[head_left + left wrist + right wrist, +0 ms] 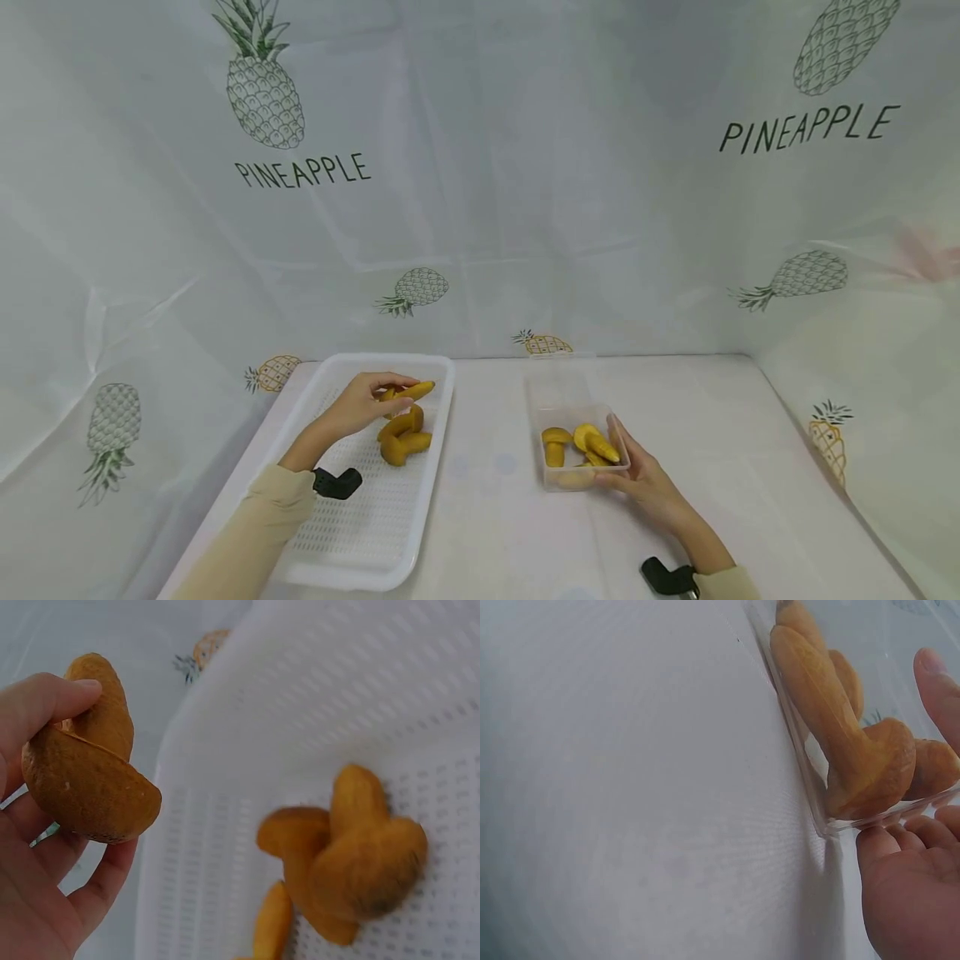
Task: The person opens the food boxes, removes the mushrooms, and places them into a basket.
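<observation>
My left hand holds a brown mushroom over the far part of a white perforated basket. In the left wrist view, the thumb presses on the stem of this mushroom, and the fingers curl behind its cap. More mushrooms lie in the basket below that hand. On the right, a clear plastic box stands with its lid raised at the back and several mushrooms inside. My right hand grips the box at its right front corner, thumb and fingers spread around it.
A white cloth covers the table, and a sheet printed with pineapples hangs behind and at both sides. The basket's raised rim runs near the table's back edge. Black wrist straps sit on both forearms.
</observation>
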A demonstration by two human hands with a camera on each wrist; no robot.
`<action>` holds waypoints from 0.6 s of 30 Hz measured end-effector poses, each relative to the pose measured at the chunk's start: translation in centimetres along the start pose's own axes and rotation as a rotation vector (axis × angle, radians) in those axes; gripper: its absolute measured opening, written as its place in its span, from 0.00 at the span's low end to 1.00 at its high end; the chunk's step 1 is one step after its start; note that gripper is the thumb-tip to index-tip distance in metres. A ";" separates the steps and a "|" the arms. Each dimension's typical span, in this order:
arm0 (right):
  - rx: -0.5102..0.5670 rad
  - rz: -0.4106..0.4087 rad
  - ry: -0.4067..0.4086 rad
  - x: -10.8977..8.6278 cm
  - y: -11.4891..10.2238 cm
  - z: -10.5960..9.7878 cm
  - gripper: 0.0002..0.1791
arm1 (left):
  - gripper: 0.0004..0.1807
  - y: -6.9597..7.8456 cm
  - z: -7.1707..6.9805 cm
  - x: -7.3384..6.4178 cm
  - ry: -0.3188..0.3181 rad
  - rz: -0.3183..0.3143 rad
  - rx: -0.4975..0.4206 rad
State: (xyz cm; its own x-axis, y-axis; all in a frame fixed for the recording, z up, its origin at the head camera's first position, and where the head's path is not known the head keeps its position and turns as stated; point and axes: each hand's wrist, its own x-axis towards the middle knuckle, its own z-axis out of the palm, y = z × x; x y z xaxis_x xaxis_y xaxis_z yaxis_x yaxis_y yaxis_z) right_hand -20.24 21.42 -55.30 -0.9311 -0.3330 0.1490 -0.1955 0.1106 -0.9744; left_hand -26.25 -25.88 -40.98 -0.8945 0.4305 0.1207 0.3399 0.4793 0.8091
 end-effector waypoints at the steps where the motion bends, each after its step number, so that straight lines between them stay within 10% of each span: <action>1: -0.006 -0.001 -0.002 0.0 0.0 0.0 0.55 | 0.17 -0.4 -0.2 -0.3 0.007 -0.008 0.000; 18: -0.026 -0.001 0.005 0.1 0.1 0.0 0.54 | 0.18 -7.1 -0.9 -2.4 0.114 -0.104 0.140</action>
State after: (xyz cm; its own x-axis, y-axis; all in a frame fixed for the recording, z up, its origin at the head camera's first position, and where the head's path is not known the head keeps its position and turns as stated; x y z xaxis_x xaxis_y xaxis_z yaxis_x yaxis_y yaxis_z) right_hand -20.29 21.38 -55.35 -0.9324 -0.3286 0.1508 -0.2041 0.1343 -0.9697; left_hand -26.75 -31.02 -46.51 -0.9511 0.2881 0.1114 0.2741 0.6213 0.7341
